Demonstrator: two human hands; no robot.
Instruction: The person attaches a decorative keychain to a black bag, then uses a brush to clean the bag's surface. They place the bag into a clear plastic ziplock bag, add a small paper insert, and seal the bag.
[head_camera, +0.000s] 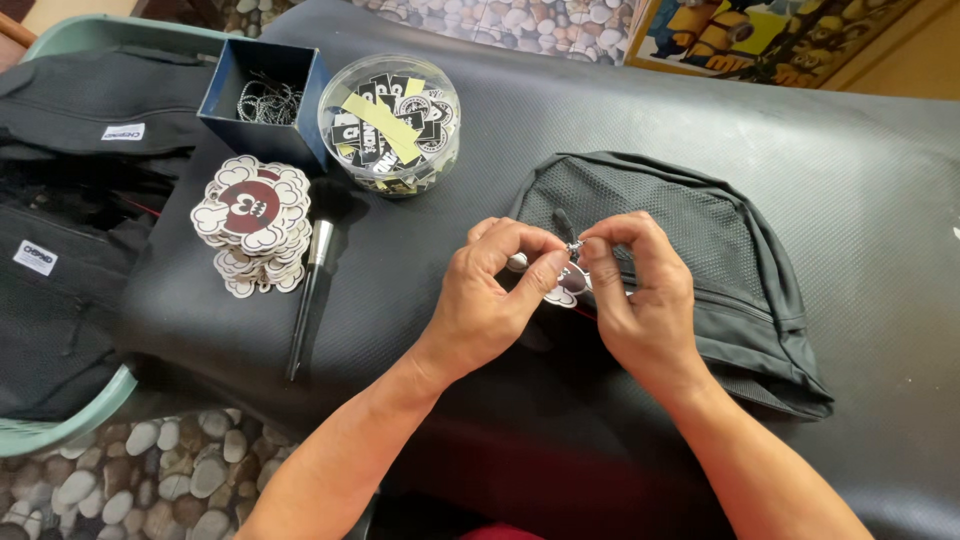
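Note:
A dark grey mesh bag (700, 240) lies on a black mat (850, 150). Over its left part, my left hand (495, 295) and my right hand (640, 290) meet fingertip to fingertip. Between them they pinch a small white-edged tag (566, 285) and a small metal chain or clasp (575, 246) at the bag's zipper. Both hands are closed on these small parts; exactly which fingers hold the chain is hidden.
A stack of white cloud-shaped tags with maroon centres (253, 220) lies at left beside a black brush (315, 280). Behind stand a blue box of metal chains (265, 95) and a round clear tub of small labels (390, 120). Black bags (70, 200) fill a green basket at far left.

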